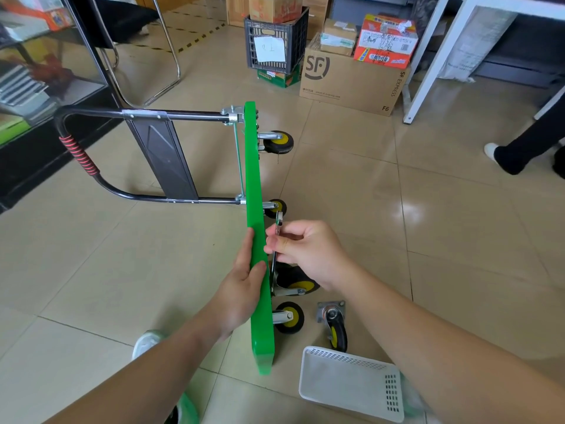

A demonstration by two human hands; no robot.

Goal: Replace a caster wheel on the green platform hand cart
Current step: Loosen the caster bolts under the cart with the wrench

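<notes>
The green platform cart (256, 185) stands on its long edge on the tiled floor, its black handle (91, 166) lying out to the left. Casters with yellow hubs stick out on its right side, one far (277, 142), one at the middle (275, 208), and two near ones (295, 281) (289, 316). My left hand (244, 276) grips the platform's top edge. My right hand (301, 252) pinches a metal wrench (278, 223) held against the cart's underside. A loose caster (334, 324) lies on the floor.
A white perforated plastic basket (351, 382) sits on the floor at the lower right. Cardboard boxes (351, 78) and a black crate (275, 41) stand at the back. A white table leg (425, 65) and another person's leg (526, 145) are at the right. A glass cabinet (39, 71) is on the left.
</notes>
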